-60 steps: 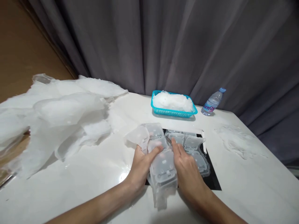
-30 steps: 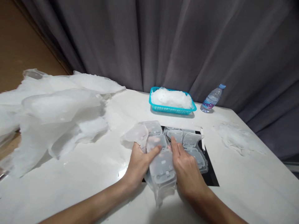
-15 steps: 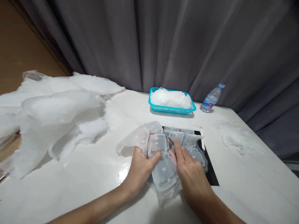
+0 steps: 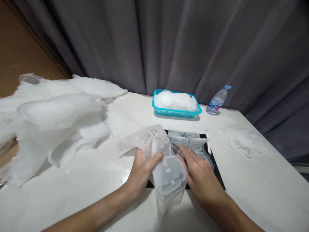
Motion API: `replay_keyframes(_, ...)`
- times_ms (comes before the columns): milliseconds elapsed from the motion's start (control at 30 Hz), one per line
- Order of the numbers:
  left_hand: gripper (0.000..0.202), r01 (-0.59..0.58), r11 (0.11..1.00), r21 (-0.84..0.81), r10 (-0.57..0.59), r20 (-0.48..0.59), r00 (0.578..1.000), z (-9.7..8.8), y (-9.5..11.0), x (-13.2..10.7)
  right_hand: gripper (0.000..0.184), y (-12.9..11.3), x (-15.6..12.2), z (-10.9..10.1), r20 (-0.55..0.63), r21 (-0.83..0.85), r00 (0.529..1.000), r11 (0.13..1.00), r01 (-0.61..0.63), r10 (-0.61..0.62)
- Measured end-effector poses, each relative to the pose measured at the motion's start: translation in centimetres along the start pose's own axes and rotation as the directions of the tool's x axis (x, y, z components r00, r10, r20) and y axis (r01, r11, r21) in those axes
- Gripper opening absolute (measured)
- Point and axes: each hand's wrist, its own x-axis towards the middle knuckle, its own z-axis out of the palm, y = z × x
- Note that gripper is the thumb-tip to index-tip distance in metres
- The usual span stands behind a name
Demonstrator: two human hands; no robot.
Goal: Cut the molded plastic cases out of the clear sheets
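A translucent, flexible sheet (image 4: 171, 172) of moulded, rounded-square pieces hangs folded between my hands. My left hand (image 4: 142, 167) grips its left side, thumb on top and the other fingers hidden beneath. My right hand (image 4: 199, 170) is closed around scissors with a pink handle (image 4: 182, 161). Their grey metal blades (image 4: 175, 148) point up and left, against the seam between the pieces. Further pieces of the sheet (image 4: 196, 143) lie beyond the right hand, over a flat black panel (image 4: 219, 178) on the white table.
A blue basket (image 4: 175, 112) full of white, translucent material stands at the back. Right of it is a water bottle (image 4: 218, 100). Clear scraps (image 4: 243, 141) lie on the right, and a large heap of white sheets (image 4: 58, 112) covers the left. A grey curtain (image 4: 169, 42) hangs behind.
The gripped part of the sheet has been lifted and tilted, opening a wider gap from the pieces on the right. More of the black panel shows below. The view has shifted slightly.
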Motion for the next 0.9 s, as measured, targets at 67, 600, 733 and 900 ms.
replay_keyframes(67, 0.044, 0.046, 0.998, -0.044, -0.047, -0.033, 0.998, 0.1, 0.2, -0.2, 0.05, 0.1, -0.1, 0.2, -0.003, -0.011, 1.0, 1.0, -0.01, 0.01)
replay_keyframes(600, 0.045, 0.134, 0.983, -0.129, -0.152, -0.142, 0.978, 0.3, -0.1, -0.8, 0.066, -0.1, -0.5, 1.0, -0.012, 0.011, 1.0, 1.0, 0.007, -0.007)
replay_keyframes(733, 0.045, 0.15, 0.979, -0.138, -0.164, -0.093, 0.982, 0.3, -0.2, -0.7, 0.076, -0.5, 0.1, 1.1, -0.008, -0.029, 1.0, 1.0, 0.012, -0.012)
replay_keyframes(900, 0.04, 0.137, 0.98, -0.141, -0.146, -0.057, 0.988, 0.1, -0.5, -0.7, 0.076, -1.0, 0.8, 1.2, 0.0, -0.098, 1.0, 0.995, -0.007, 0.007)
